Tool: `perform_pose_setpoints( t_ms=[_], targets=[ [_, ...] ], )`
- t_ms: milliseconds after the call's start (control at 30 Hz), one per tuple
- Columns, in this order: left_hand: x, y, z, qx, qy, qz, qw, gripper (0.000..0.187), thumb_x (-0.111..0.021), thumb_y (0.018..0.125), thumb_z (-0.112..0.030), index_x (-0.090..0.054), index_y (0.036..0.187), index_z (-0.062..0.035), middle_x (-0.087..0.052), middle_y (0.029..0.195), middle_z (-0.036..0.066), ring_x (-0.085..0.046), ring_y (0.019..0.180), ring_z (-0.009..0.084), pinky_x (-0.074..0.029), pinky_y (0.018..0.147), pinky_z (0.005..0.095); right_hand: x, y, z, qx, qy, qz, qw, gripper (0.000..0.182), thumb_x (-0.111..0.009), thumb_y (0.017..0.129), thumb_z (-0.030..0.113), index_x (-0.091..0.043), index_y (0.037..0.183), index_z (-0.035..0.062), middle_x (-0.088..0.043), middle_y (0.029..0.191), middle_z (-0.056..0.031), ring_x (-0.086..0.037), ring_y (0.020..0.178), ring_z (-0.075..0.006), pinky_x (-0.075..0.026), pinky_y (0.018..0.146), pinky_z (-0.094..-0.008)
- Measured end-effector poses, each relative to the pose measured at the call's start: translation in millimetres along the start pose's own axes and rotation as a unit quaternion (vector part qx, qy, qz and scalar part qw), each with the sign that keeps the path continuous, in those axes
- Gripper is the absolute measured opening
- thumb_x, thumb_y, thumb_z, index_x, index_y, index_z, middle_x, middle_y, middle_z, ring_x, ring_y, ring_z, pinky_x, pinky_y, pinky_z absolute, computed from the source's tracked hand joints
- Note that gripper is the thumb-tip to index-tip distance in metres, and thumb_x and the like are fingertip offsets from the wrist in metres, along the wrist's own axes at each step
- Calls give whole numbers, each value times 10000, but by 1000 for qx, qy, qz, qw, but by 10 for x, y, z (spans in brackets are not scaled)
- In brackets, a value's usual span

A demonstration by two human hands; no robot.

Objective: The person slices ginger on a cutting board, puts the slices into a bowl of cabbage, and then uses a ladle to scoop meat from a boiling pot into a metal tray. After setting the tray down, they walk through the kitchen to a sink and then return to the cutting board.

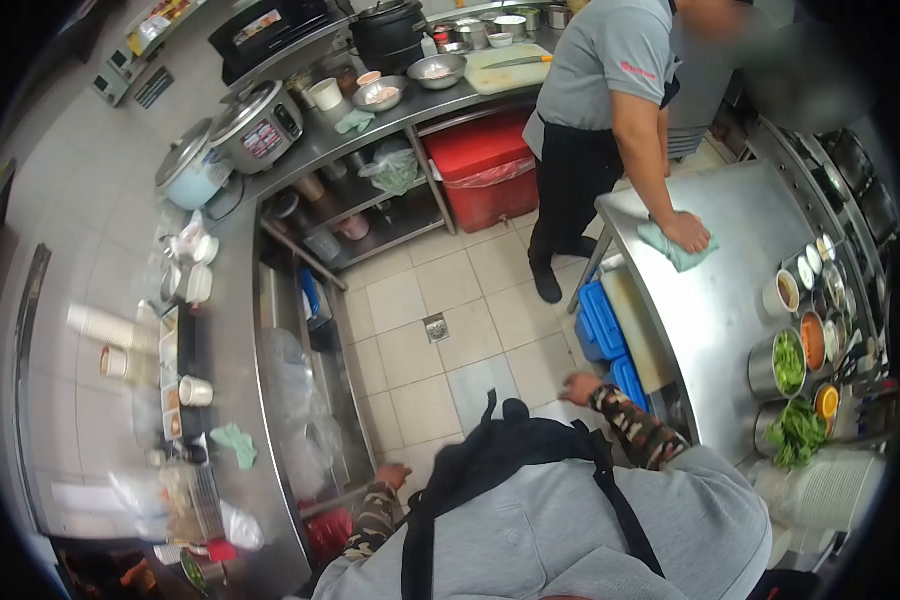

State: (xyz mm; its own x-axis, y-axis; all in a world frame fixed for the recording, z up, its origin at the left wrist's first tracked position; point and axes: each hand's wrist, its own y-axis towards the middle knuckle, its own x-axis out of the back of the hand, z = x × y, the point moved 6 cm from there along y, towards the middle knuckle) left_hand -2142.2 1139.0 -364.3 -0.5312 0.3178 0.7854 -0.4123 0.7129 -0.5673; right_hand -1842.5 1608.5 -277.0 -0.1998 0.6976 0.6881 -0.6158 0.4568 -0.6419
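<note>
My left hand hangs beside the left counter's lower shelf, its fingers loosely apart and nothing visible in them. Close to the blue lidded bins under the right-hand steel table, my right hand is held out over the floor, open and empty. Both forearms wear camouflage sleeves. Across that table, a co-worker in a grey shirt and black apron leans over and presses a hand on a green cloth on the tabletop.
Tiled floor with a drain lies ahead. The left counter bears cups and condiment trays. Cookers, bowls and a cutting board with a knife stand at the back, above a red bin. Food containers line the right.
</note>
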Motion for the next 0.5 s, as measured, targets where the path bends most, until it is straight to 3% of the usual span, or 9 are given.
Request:
perform_pose_setpoints(
  t_ms=[133,300,400,500],
  targets=[
    [-110,-229,318,154,-75,64,983,442,-636,832,-327,-627,1152,-22,-646,1124,180,-619,1023,345,-499,851,416,1441,843,760,68,-10,-45,997,614,-686,764,491,-638,1179,41,-647,1137,-198,-618,1055,-353,-475,945,-430],
    [54,60,551,237,-129,80,959,394,-612,847,-320,-633,1119,-36,-651,1095,156,-625,975,328,-503,798,407,3199,1854,1671,145,49,-47,987,606,-696,769,422,-620,1178,-19,-660,1092,-224,-621,1054,-343,-485,923,-392],
    [354,792,638,238,-140,73,958,367,-598,855,-316,-637,1099,-44,-653,1078,141,-629,947,317,-506,766,401,4029,2464,2071,172,27,-118,978,596,-699,765,398,-621,1172,-29,-659,1079,-233,-625,1042,-348,-480,935,-381],
    [919,1809,685,202,-143,53,967,342,-584,864,-312,-641,1079,-52,-656,1061,127,-633,918,306,-509,734,395,4682,3167,2227,175,15,-129,976,586,-695,769,398,-626,1168,-26,-655,1088,-236,-624,1046,-352,-474,947,-386]
  ],
)
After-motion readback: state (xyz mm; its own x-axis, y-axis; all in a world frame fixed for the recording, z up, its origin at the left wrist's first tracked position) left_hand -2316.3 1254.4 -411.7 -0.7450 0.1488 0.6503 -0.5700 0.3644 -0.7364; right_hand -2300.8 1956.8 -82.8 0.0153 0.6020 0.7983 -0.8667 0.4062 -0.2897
